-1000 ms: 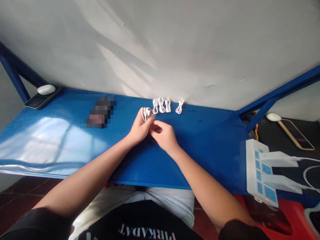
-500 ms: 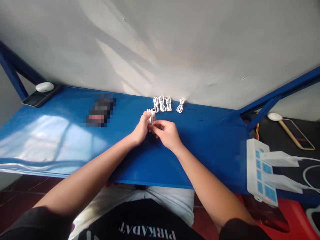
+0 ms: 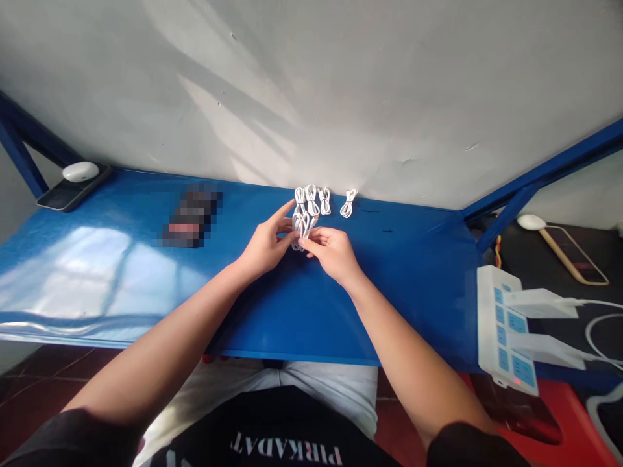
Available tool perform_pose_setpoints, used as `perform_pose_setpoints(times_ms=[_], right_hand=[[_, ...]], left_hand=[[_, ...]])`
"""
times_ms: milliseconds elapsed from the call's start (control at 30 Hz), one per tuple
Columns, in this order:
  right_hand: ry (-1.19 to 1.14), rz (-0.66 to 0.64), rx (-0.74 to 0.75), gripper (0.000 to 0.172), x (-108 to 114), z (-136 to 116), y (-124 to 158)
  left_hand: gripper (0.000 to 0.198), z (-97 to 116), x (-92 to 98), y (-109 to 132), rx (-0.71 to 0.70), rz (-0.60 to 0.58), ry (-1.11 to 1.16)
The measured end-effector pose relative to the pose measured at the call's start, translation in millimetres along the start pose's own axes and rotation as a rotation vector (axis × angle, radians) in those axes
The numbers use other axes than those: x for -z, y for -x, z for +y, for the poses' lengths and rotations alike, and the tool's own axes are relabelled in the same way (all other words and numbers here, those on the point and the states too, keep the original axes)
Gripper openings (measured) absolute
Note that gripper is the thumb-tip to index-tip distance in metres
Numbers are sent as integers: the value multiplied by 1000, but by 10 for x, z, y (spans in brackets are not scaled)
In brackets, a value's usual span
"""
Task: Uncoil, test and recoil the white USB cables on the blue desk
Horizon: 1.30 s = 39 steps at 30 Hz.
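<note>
A coiled white charging cable (image 3: 302, 224) is held between my two hands above the blue table (image 3: 311, 318). My left hand (image 3: 267, 243) has its thumb at the coil's lower left, its index finger reaching along the side and other fingers partly behind. My right hand (image 3: 333, 251) pinches the lower part of the coil with thumb and fingers. Just beyond, near the wall, several bundled white cables stand in a row, among them a cable (image 3: 312, 200) and another cable (image 3: 324, 202). One bundled cable (image 3: 348, 203) lies apart to the right, tied with a dark band.
Two thin dark strips lie on the table, one strip (image 3: 387, 231) nearer me. A blurred-out dark item (image 3: 192, 214) is at left, beyond it a black tray (image 3: 73, 194) with a white rounded object (image 3: 80, 172). A white power strip (image 3: 501, 331) with plugged chargers stands at right.
The coil has been turned and its loops now show more spread. My left fingers have loosened from their wrap, with the index finger stretched out. The view has shifted slightly.
</note>
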State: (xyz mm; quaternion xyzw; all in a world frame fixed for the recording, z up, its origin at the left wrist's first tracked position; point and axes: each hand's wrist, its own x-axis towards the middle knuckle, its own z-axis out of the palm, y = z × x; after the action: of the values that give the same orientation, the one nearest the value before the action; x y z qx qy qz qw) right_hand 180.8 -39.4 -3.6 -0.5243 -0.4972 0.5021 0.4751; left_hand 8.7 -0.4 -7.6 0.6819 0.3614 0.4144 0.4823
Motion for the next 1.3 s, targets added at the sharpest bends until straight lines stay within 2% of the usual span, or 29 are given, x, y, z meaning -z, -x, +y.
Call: perform_pose_setpoints(times_ms=[67, 133, 267, 367, 500, 667, 833, 967, 1100, 1300], right_hand=[[-12, 3, -16, 22, -12, 13, -4], [-29, 7, -22, 21, -28, 13, -5], [-52, 21, -16, 22, -54, 11, -1], [-49, 37, -2, 24, -58, 34, -2], [-23, 32, 8, 24, -34, 54, -13], [123, 5, 98, 19, 60, -26, -16], [209, -96, 142, 19, 150, -111, 10], [146, -85, 130, 21, 129, -105, 23], [125, -13, 138, 20, 56, -80, 37], [78, 65, 156, 19, -19, -112, 75]], left_hand=[[70, -2, -3, 3, 36, -3, 47], [66, -7, -11, 5, 81, -7, 112], [48, -38, -50, 10, 140, -4, 242], [37, -70, -92, 12, 142, -7, 234], [38, -96, -129, 4, 108, -57, 264], [48, -55, -116, 7, 191, -66, 451], [44, 32, -89, 18, 230, -87, 540], [40, 26, -104, 9, 193, 0, 530], [42, -2, -134, 7, 151, 111, 499], [45, 17, -103, 4, 132, 122, 449]])
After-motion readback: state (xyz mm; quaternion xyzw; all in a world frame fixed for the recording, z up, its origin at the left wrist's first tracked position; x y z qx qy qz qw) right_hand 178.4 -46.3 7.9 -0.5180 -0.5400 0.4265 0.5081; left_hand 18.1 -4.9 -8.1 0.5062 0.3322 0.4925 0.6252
